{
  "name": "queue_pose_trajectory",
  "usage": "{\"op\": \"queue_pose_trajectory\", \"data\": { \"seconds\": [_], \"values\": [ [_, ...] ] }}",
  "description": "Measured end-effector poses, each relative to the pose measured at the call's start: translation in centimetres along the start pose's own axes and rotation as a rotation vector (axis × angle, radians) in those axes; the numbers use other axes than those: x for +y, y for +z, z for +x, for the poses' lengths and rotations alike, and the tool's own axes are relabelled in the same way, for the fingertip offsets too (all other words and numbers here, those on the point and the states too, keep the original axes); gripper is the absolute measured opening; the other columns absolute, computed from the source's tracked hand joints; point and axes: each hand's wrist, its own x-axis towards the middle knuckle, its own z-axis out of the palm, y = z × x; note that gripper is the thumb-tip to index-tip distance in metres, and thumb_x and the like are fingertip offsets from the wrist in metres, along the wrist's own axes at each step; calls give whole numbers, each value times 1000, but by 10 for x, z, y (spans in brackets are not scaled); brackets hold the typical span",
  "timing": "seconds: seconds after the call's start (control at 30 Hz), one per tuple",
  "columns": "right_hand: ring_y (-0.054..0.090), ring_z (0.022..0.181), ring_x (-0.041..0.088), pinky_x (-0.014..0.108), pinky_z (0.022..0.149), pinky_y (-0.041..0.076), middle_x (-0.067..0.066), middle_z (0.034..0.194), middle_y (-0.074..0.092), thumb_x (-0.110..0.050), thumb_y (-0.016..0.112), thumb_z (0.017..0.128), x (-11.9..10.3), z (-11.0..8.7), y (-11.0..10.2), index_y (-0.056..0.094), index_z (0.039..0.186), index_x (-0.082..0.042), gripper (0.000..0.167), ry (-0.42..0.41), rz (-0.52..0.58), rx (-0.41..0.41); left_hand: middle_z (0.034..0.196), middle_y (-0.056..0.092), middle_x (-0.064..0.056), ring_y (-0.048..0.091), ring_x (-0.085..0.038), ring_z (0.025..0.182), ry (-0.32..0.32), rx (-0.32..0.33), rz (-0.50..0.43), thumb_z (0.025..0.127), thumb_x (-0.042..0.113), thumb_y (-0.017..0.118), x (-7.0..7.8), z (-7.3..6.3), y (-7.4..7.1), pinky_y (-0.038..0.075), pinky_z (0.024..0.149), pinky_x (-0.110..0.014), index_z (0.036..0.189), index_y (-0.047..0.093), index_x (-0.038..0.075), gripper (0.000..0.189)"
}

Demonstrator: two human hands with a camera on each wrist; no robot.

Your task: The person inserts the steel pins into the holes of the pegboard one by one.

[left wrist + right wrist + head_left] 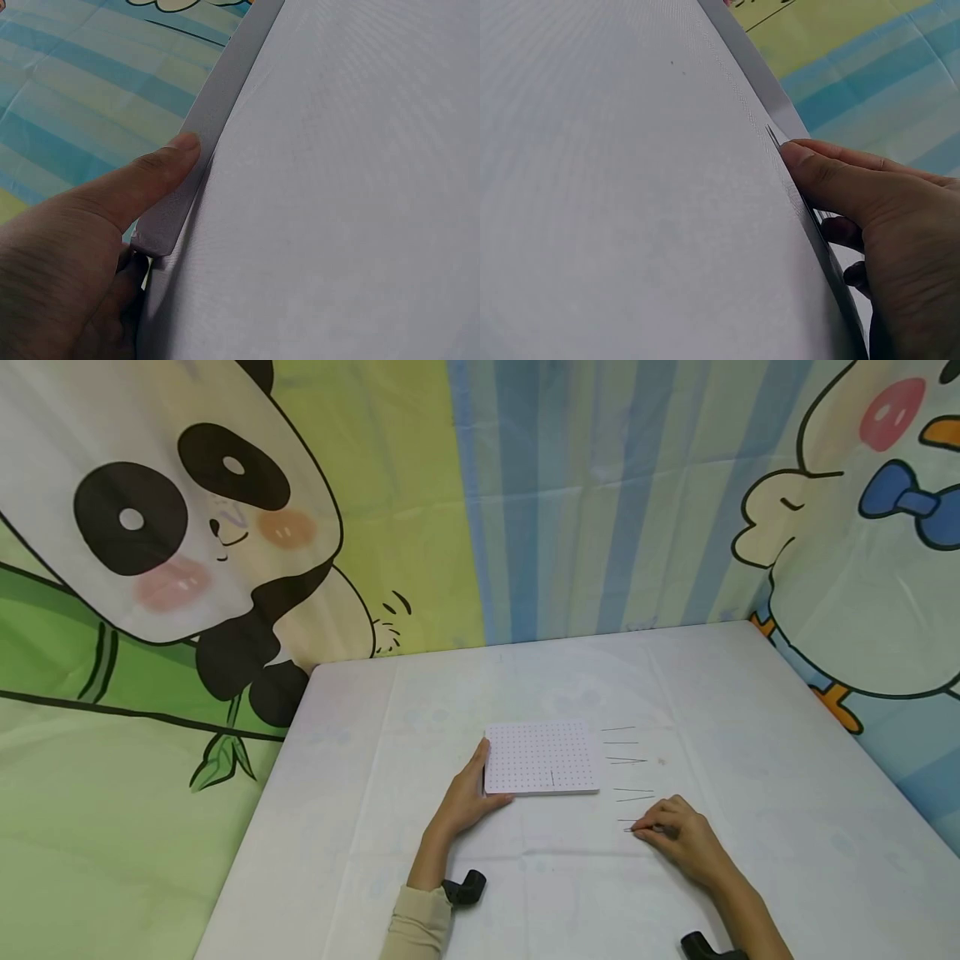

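Observation:
A white board (536,756) with rows of small holes lies flat on the table. My left hand (460,804) grips its near left corner, the thumb along the front edge and the fingers at the left side. That board's pale side edge (214,112) shows under the thumb in the left wrist view. One thin dark needle (552,777) stands in the board near its front. To the right, my right hand (686,842) pinches a thin metal needle (771,135) low over the tabletop, between thumb and fingertips. The fingers partly hide it.
Several thin needles (633,790) lie spaced in a column on the white table (525,893), right of the board. Behind the table hangs a printed cloth (405,485) with a panda and blue stripes. A black device (467,887) sits on the left wrist.

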Motion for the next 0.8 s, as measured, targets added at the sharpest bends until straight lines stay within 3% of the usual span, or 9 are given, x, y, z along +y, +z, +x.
{"op": "queue_pose_trajectory", "data": {
  "seconds": [0.43,0.6,0.8],
  "values": [
    [44,79,1,13,69,36,-18,85,58,-11,76,74,-3,1,0,68,81,-27,19,43,-47,-19,153,14,-7,15,-19,138,5,-3,-4,73,40,76,0,2,0,20,109,-37,149,12,9,104],
    [49,79,4,12,70,37,-13,85,60,-2,72,76,-9,3,-2,67,84,-22,22,24,12,43,153,13,-5,16,-19,138,5,-7,-6,73,42,76,-1,1,0,21,109,-38,149,12,9,105],
    [57,76,10,11,70,42,2,84,63,7,64,81,-24,13,-5,65,91,-10,20,112,149,118,153,12,-3,15,-18,138,-3,-6,4,73,43,76,-2,0,0,21,109,-37,149,10,11,106]
  ]
}}
